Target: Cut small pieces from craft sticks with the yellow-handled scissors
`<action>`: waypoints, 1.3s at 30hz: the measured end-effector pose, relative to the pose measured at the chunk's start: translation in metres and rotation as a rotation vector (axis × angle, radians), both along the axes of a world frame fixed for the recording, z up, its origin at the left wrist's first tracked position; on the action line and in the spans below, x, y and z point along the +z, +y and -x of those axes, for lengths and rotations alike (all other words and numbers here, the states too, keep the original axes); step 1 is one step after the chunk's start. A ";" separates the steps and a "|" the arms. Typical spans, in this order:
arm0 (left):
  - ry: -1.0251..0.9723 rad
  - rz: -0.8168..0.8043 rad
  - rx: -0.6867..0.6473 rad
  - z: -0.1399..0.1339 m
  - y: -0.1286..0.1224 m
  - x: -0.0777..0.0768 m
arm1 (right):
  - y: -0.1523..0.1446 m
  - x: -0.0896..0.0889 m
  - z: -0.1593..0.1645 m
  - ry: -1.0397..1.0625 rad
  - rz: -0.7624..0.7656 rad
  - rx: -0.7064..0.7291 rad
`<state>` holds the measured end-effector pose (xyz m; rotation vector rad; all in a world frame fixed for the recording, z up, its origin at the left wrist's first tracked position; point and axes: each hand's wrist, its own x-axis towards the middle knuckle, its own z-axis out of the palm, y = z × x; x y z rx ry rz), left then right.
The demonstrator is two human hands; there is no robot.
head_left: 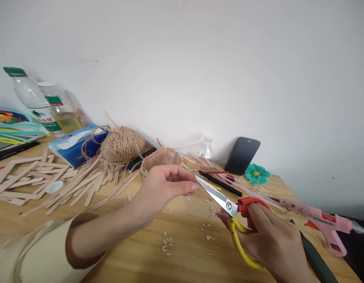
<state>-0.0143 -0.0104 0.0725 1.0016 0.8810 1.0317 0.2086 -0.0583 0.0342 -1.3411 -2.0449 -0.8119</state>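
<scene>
My right hand grips a pair of scissors by its red and yellow handles, the blades close together and pointing up to the left. At the blade tips, my left hand is closed in a pinch, thumb against fingers. Whatever it pinches is hidden or too small to name. Behind that hand sits a round wooden-looking bowl shape with a wavy rim, partly covered by the fingers. Small pale petal-like chips lie on the wooden table below, with more scraps beside the blades.
Many craft sticks spread over the left, near a twine ball and a blue tissue pack. Bottles stand behind them. A phone leans on the wall by a green flower. A pink glue gun lies right.
</scene>
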 end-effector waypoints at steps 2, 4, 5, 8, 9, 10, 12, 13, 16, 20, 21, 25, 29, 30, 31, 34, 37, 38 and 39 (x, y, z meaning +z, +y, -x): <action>-0.015 0.002 0.005 0.000 0.000 0.001 | 0.000 0.002 0.001 0.017 0.033 0.015; -0.025 -0.002 -0.002 0.000 0.000 0.003 | 0.000 0.005 0.002 0.097 0.119 0.018; -0.026 -0.004 -0.009 0.000 0.000 0.003 | 0.000 0.006 0.002 0.153 0.173 0.021; -0.035 -0.001 -0.023 0.001 0.000 0.004 | 0.001 0.007 0.001 0.232 0.278 0.020; -0.041 0.002 -0.027 0.001 0.000 0.004 | 0.002 0.007 0.000 0.216 0.277 0.025; -0.046 0.002 -0.030 0.001 0.000 0.003 | 0.002 0.006 -0.001 0.187 0.269 0.031; -0.057 -0.003 -0.037 0.001 0.000 0.003 | 0.003 0.005 -0.002 0.133 0.256 0.048; -0.062 -0.009 -0.039 0.001 0.001 0.003 | 0.002 0.004 -0.002 0.122 0.257 0.051; -0.079 -0.024 -0.039 0.001 0.001 0.002 | 0.002 0.005 -0.001 0.143 0.281 0.036; -0.100 -0.029 -0.037 0.001 0.002 0.002 | 0.000 0.005 0.002 0.185 0.342 0.094; -0.101 -0.031 -0.035 0.001 0.002 0.002 | 0.000 0.005 0.002 0.185 0.356 0.105; -0.095 -0.056 -0.014 0.002 0.002 0.003 | -0.001 0.003 0.003 0.146 0.332 0.108; -0.072 -0.083 -0.004 0.003 0.002 0.003 | -0.001 0.003 0.003 0.140 0.259 0.105; -0.067 -0.089 -0.004 0.003 0.002 0.003 | -0.001 0.003 0.003 0.137 0.249 0.105; -0.065 -0.094 -0.002 0.003 0.002 0.003 | -0.001 0.003 0.003 0.131 0.242 0.104; -0.070 -0.112 0.002 0.003 0.002 0.002 | -0.001 0.004 0.003 0.108 0.227 0.101; -0.075 -0.137 0.012 0.003 0.001 0.000 | -0.002 0.004 0.002 0.100 0.212 0.100; -0.076 -0.142 0.015 0.003 0.001 0.000 | -0.001 0.004 0.002 0.095 0.206 0.102; -0.076 -0.145 0.019 0.003 0.001 -0.001 | -0.001 0.004 0.002 0.091 0.199 0.103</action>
